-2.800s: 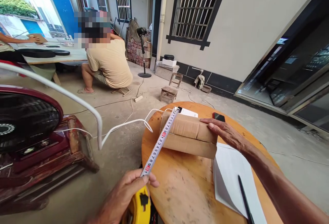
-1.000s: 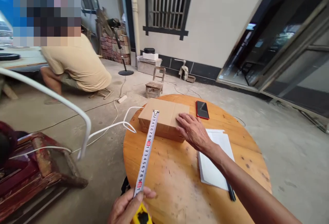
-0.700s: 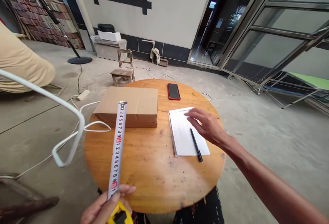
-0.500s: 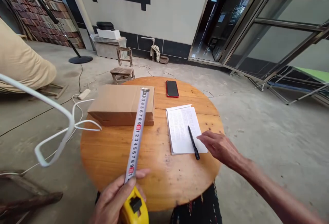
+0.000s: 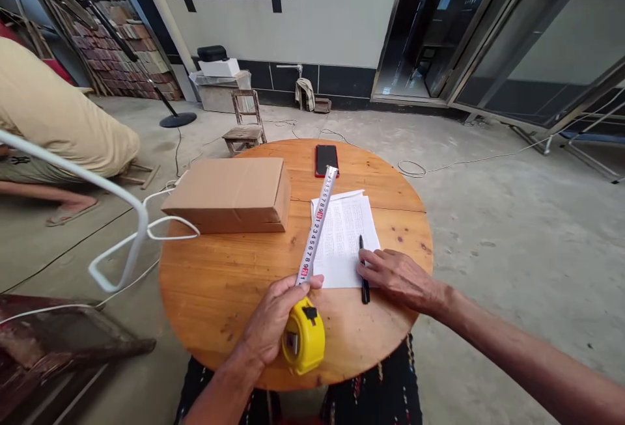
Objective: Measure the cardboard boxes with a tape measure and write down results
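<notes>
My left hand (image 5: 280, 311) grips a yellow tape measure (image 5: 308, 340), its thumb at the base of the drawn-out blade (image 5: 315, 236). The blade points up and away over the left edge of the white papers (image 5: 342, 223), its metal tip near a phone (image 5: 325, 158). My right hand (image 5: 393, 275) rests at the right side of the papers, fingers closed on a black pen (image 5: 364, 291) that lies across the sheet's lower right part. The fingers cover the pen's middle.
A closed cardboard box (image 5: 224, 194) stands on the left of the round wooden table (image 5: 234, 295). A white bent tube (image 5: 141, 217) reaches in from the left beside it. Beyond are a small wooden chair (image 5: 244, 129) and cables on the floor. Someone's leg (image 5: 68, 200) shows at far left.
My left hand has carried the tape measure rightward, from in front of the box to over the papers. My right hand has moved left onto the pen, which has turned slightly.
</notes>
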Available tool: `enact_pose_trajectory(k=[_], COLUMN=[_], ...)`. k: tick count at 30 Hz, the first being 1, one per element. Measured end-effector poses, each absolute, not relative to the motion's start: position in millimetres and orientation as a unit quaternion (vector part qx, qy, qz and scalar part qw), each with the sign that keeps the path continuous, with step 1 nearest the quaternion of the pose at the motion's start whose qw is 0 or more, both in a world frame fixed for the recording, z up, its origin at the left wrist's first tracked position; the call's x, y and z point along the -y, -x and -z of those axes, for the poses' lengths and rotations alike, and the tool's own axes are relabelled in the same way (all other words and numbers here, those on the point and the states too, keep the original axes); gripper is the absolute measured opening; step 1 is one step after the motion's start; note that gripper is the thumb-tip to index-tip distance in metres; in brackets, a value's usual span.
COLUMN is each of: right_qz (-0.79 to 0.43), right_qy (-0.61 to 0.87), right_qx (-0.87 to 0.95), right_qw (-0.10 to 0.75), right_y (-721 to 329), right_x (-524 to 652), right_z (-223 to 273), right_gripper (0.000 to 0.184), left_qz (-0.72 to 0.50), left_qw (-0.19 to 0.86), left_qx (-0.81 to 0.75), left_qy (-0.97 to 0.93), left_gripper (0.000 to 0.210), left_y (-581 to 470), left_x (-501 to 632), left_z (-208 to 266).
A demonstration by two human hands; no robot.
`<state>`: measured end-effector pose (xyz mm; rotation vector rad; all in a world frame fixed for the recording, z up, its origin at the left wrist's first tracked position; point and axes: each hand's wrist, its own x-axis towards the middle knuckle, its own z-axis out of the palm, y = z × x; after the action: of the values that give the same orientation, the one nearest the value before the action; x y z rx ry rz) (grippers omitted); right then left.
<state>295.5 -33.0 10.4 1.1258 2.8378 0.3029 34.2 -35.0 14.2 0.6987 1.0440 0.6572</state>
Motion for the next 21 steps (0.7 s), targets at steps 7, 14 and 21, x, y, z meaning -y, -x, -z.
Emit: enact_pose_trajectory(k=[7, 14, 21], right_qz=[-0.009, 0.249, 0.315], right_qy=[-0.462, -0.521, -0.560], right_qx=[-0.848, -0.626, -0.583], right_qw=[-0.260, -0.524, -0.496], right_y=[-298.5, -263.3, -233.3], right_x=[43.4, 59.5, 53.8], right_z=[-28.9, -45.9, -16.3], right_gripper=[0.016, 0.035, 0.016], left_qz=[-0.311, -0.283, -0.278], left_qw=[0.758, 0.778, 0.785], left_qx=[-0.482, -0.469, -0.444], left_qy=[-0.312, -0.308, -0.331], left_gripper=[0.027, 0.032, 0.023], left_y=[-30.1, -27.1, -21.9], left_x=[32.4, 28.1, 30.3], left_z=[-6.5, -5.9, -5.7])
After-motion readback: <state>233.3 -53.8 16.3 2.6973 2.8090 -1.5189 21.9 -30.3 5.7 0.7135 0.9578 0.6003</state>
